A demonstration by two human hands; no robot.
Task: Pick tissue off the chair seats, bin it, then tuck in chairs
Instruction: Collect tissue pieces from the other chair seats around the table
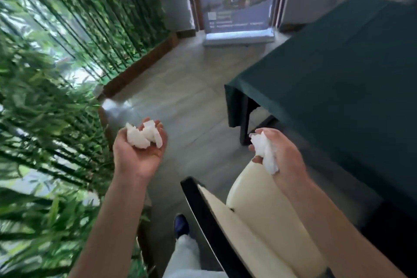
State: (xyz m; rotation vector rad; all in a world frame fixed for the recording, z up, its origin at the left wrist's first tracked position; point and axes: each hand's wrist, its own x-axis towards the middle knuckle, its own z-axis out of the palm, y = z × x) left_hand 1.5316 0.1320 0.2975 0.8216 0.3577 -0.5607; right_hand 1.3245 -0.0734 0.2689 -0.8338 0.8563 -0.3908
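Your left hand cups crumpled tissue at centre frame; your right hand pinches another wad; no bin shows

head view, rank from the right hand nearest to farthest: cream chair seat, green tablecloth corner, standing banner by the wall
1. cream chair seat, directly beneath the right hand
2. green tablecloth corner, up and left of that hand
3. standing banner, far across the floor by the wall
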